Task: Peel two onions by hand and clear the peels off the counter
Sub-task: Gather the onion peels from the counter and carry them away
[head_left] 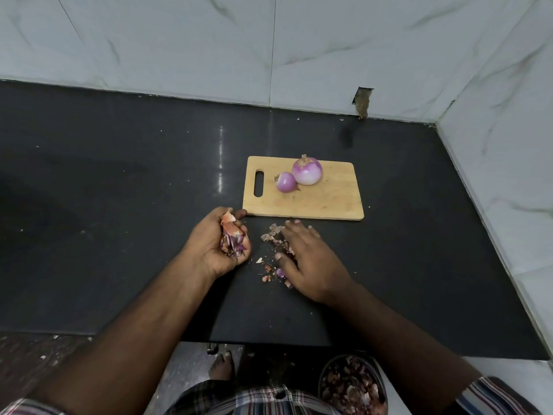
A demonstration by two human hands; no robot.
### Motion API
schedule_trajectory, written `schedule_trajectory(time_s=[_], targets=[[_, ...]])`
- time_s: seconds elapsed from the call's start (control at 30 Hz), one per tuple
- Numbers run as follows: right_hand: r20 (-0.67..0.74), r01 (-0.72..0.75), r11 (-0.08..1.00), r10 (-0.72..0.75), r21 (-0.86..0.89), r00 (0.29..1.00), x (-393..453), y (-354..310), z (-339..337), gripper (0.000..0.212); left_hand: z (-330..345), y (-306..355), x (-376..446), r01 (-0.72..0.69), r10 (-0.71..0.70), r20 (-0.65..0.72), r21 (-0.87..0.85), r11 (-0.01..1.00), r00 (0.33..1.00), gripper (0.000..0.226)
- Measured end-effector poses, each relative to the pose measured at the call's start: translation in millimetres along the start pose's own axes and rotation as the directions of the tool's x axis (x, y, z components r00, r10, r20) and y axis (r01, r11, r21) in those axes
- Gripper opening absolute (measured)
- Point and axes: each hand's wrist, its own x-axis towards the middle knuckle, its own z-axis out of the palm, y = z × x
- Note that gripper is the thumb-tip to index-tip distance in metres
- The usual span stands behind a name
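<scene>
Two peeled purple onions rest on a wooden cutting board (pixel 329 202): a small onion (pixel 285 182) touching a larger onion (pixel 307 171) behind it. My left hand (pixel 215 244) is cupped around a bunch of orange and purple peels (pixel 232 236), just off the board's near left corner. My right hand (pixel 311 259) lies flat, fingers spread, over loose peel scraps (pixel 270 235) on the black counter (pixel 119 205). More small scraps (pixel 267 272) lie by its thumb.
A dark bin (pixel 351 384) holding onion peels stands on the floor below the counter's front edge, right of my foot (pixel 221 366). White marble-look tiled walls close the back and right side. Tiny crumbs dot the counter.
</scene>
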Motion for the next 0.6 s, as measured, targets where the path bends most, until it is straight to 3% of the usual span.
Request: schedule_trajectory(time_s=[0.07,0.13,0.2,0.3,0.5,0.6], targets=[[0.038,0.084,0.996,-0.085,0.036,0.996,-7,-7,6,0.058,-1,0,-1,-0.005,0.005,-0.003,-0.005,1.000,1.000,0.021],[0.018,0.065,0.995,-0.067,0.072,0.998,-10,-7,6,0.060,-2,1,-2,-0.013,0.013,-0.006,0.001,1.000,1.000,0.022],[-0.009,0.023,1.000,-0.023,0.018,1.000,-2,-5,5,0.068,-3,2,-3,-0.018,0.018,-0.006,-0.005,1.000,1.000,0.021],[0.059,0.070,0.994,-0.065,-0.081,0.996,15,-13,11,0.077,-6,3,-3,-0.023,0.023,0.002,-0.006,1.000,1.000,0.021],[0.162,0.242,0.970,-0.241,0.009,0.957,10,-15,2,0.054,-6,1,-3,-0.011,0.011,0.015,0.011,1.000,1.000,0.022],[0.070,0.143,0.982,-0.152,0.122,0.986,-16,-8,-10,0.051,-5,2,-3,-0.005,0.005,0.019,0.000,1.000,1.000,0.022]])
